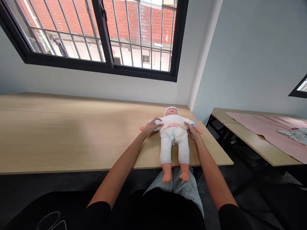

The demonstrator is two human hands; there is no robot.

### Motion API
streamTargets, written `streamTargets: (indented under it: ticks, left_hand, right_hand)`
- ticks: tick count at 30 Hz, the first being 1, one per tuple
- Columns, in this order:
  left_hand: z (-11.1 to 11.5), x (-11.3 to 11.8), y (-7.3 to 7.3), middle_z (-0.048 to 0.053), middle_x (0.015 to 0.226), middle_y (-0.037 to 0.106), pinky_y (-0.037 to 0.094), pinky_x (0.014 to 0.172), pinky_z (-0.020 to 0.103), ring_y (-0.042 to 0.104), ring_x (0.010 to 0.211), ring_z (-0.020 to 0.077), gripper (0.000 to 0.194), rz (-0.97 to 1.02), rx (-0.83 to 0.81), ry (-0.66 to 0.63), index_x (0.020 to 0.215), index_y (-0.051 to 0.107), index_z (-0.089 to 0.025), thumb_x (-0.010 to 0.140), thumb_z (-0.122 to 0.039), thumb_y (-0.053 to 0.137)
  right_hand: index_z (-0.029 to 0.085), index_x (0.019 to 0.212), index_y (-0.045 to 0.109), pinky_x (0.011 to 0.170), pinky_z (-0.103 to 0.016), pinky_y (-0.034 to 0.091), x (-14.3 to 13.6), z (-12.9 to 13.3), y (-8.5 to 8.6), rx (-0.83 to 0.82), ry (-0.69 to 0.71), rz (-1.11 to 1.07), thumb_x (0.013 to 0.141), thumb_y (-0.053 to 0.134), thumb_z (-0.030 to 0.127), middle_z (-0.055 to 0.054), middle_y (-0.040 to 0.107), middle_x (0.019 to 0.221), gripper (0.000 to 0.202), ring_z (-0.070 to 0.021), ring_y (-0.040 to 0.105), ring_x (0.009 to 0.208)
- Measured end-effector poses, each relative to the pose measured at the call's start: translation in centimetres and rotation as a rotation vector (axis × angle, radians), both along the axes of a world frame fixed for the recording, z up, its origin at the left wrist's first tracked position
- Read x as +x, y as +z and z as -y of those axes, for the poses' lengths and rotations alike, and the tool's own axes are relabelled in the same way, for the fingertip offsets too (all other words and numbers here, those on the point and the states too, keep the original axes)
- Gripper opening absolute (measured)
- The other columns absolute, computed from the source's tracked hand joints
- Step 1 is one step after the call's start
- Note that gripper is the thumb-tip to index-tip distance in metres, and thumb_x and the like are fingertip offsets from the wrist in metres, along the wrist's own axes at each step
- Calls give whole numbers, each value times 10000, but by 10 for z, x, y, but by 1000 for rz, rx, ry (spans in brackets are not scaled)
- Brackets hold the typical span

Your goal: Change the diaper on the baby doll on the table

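Note:
A baby doll (pixel 165 148) in white clothes, a printed cap (pixel 171 109) and a diaper (pixel 174 133) lies on its back on the wooden table (pixel 83 137). Its head is toward the wall, and its bare feet stick out past the near edge. My left hand (pixel 153 126) grips the doll's waist on the left side, fingers curled over the white top. On the opposite side my right hand (pixel 192 131) holds the waist, thumb in front and the other fingers partly hidden. The doll's arms spread outward beyond both hands.
To the right stands another table (pixel 251 140) with a pink cloth (pixel 268 131) and a crumpled printed cloth (pixel 296 134) on it. A gap separates the tables. A barred window (pixel 110 44) is in the wall ahead. A phone (pixel 59 225) lies at the lower left.

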State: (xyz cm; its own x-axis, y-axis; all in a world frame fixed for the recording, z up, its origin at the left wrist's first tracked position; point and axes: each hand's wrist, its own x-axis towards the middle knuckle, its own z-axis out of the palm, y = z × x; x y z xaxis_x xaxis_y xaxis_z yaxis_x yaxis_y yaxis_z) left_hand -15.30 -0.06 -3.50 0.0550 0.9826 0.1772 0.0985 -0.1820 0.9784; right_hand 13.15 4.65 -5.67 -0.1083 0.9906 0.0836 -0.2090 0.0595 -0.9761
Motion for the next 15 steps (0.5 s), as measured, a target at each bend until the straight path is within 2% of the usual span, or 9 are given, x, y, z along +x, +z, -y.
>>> streamTargets:
  ticks: [3,8,11,13,15]
  left_hand:
    - [-7,-1,-5,-32,740,620,465,553,209,615,651,141,539,105,-7,36,1026,633,-245,593,-444,886]
    - [-16,-5,-7,-8,801,658,516,574,243,633,668,147,552,354,-13,22,968,614,-218,535,-388,912]
    - [-19,-8,-6,15,820,674,541,568,258,642,678,155,532,438,-23,68,909,640,-186,490,-358,919]
    - [-22,-12,-7,39,846,687,569,583,286,659,714,176,505,459,-37,120,894,670,-161,490,-345,912]
    - [-24,-17,-9,66,874,698,588,591,308,670,747,195,463,464,-39,196,882,695,-138,516,-335,897]
  right_hand:
    - [189,965,669,828,-295,591,0,1,3,-94,148,-106,815,598,257,-48,759,950,180,-205,714,951]
    - [158,952,652,669,-254,574,0,1,6,-200,179,-156,832,508,189,-55,750,857,190,-166,697,715]
    - [167,909,632,578,-245,565,-1,1,8,-240,85,-143,832,567,207,-48,731,768,108,-152,662,587]
    - [180,891,616,505,-235,546,0,1,9,-236,-55,-125,838,629,251,-32,709,697,89,-140,624,507]
    - [192,878,603,446,-229,532,0,0,9,-213,-217,-112,836,685,319,-11,685,641,157,-133,596,452]
